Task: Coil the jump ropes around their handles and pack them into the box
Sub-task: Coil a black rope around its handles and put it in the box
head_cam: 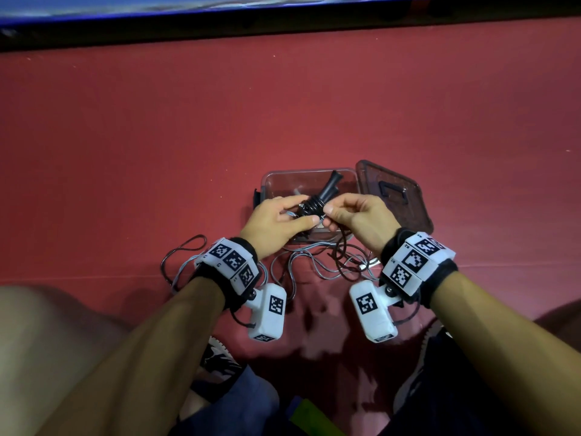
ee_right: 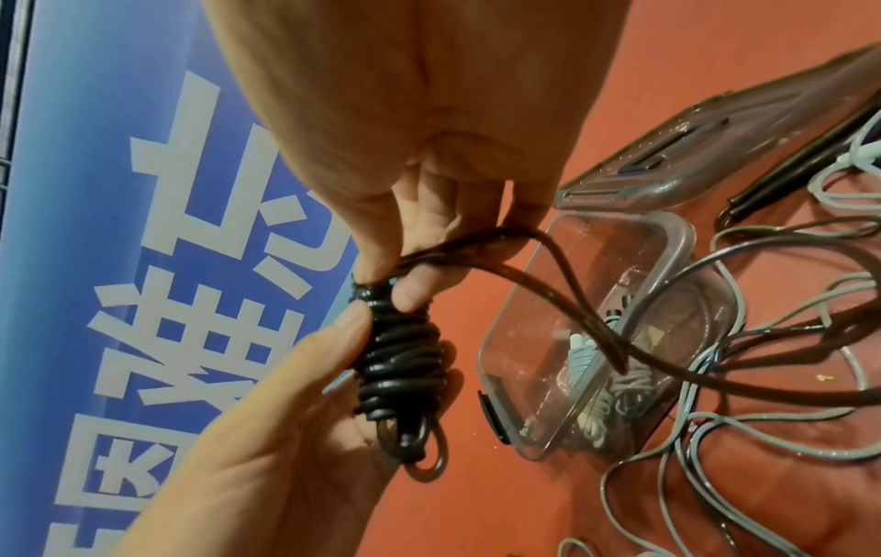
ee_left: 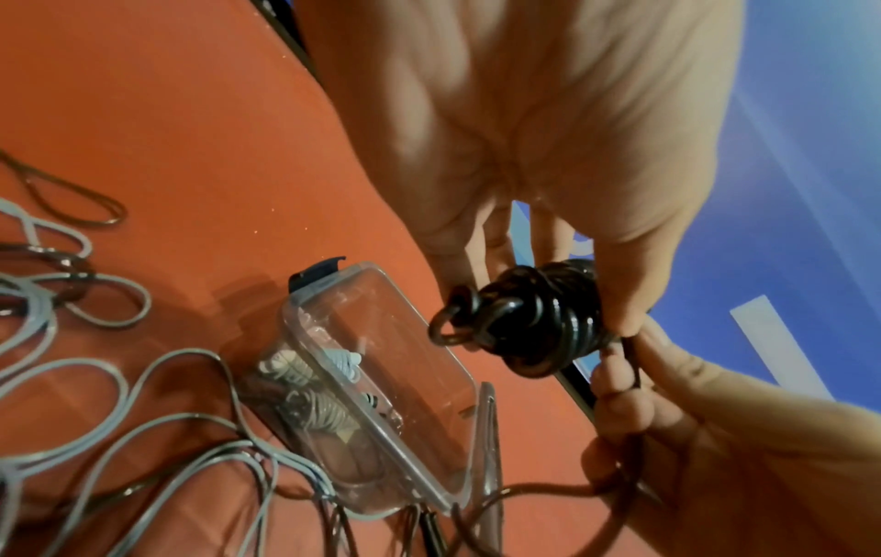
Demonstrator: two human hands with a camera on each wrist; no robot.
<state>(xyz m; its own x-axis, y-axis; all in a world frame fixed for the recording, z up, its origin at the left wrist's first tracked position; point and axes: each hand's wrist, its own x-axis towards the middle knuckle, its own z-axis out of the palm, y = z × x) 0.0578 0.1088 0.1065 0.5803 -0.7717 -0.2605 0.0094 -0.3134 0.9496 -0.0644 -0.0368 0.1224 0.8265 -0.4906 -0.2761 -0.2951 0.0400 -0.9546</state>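
Note:
A black jump rope handle point(head_cam: 330, 183) sticks up above a clear plastic box point(head_cam: 301, 174). Black rope is wound round it in a thick coil point(ee_left: 543, 320) point(ee_right: 400, 358). My left hand point(head_cam: 283, 218) grips this coil from the left, thumb and fingers round it. My right hand point(head_cam: 355, 215) pinches the loose black rope point(ee_right: 539, 271) right next to the coil's top; the rope then trails down to the floor. Light grey and white coiled bundles point(ee_left: 305, 373) point(ee_right: 586, 354) lie inside the box point(ee_left: 395, 377) point(ee_right: 667, 241).
The box's lid point(head_cam: 393, 196) point(ee_right: 715, 150) lies open to the right. Loose grey rope point(head_cam: 314, 262) point(ee_left: 95, 377) tangles on the red floor in front of the box, with a second black handle point(ee_right: 801, 166) near the lid. A blue banner point(ee_right: 143, 226) stands behind.

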